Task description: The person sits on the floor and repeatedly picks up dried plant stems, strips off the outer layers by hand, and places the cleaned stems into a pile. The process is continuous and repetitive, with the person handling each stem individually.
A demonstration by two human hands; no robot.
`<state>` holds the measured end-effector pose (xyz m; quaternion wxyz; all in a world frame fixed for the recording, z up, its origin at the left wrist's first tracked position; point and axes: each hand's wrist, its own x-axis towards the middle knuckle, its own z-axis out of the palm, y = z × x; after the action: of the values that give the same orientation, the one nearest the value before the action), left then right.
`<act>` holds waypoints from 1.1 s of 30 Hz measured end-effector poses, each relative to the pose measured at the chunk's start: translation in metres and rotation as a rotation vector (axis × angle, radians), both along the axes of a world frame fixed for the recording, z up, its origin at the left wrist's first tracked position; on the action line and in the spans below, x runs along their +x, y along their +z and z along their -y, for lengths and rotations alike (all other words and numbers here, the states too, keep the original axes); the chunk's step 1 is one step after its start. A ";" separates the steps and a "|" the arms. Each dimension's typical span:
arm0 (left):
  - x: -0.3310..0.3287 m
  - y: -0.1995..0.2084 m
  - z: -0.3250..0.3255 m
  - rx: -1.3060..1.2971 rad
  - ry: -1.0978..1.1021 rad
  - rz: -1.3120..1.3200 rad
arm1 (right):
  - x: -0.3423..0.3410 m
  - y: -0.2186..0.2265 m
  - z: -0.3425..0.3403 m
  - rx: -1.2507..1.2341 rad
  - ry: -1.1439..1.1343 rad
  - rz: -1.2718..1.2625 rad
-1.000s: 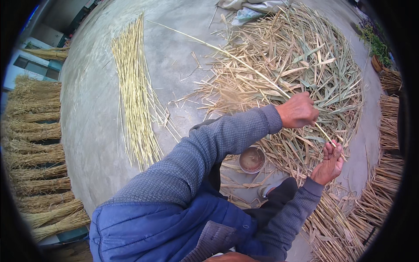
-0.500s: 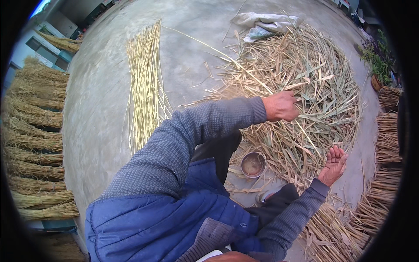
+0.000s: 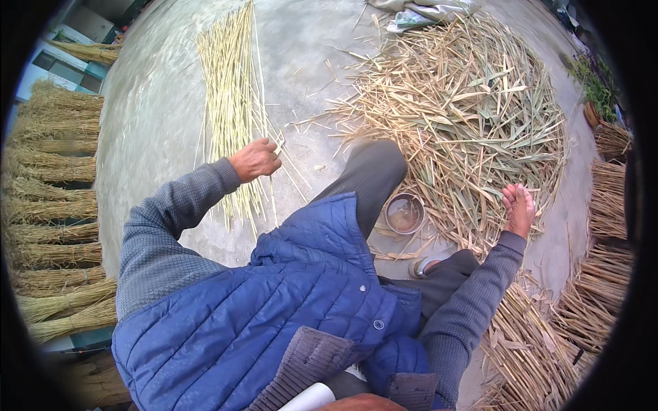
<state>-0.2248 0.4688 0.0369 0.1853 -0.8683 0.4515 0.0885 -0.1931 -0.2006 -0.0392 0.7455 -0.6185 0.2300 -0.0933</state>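
The left hand (image 3: pixel 255 159), 1 second ago on the loose husk pile (image 3: pixel 466 116), now curls on the tidy row of pale stalks (image 3: pixel 233 109). The right hand (image 3: pixel 518 207) hangs open-fingered and empty. 1 small bowl (image 3: pixel 404 213) holds murky liquid.

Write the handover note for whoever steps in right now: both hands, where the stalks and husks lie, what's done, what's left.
Left hand: closed on the near end of the row of stripped pale-yellow stalks laid on the grey concrete floor.
Right hand: open, palm up, empty, at the near edge of the big heap of dry leafy husks.
Small round metal bowl sits by the knee.
Done: one row of cleaned stalks laid out.
Left: cannot tell how many uncleaned stalks remain in the heap.
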 end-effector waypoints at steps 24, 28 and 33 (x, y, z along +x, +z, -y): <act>-0.157 -0.158 -0.121 -0.243 0.589 -0.518 | -0.213 -0.071 0.184 -0.017 -0.577 0.089; -0.157 -0.160 -0.155 -0.145 0.697 -0.513 | -0.367 -0.150 0.194 0.223 -0.719 -0.055; -0.161 -0.157 -0.165 -0.121 0.729 -0.554 | -0.536 -0.224 0.114 0.276 -1.095 -0.325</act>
<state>-0.3857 0.6339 -0.1197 -0.0365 -0.9233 0.1536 0.3501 -0.7294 -0.3142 -0.2633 0.6176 -0.3134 0.6374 -0.3378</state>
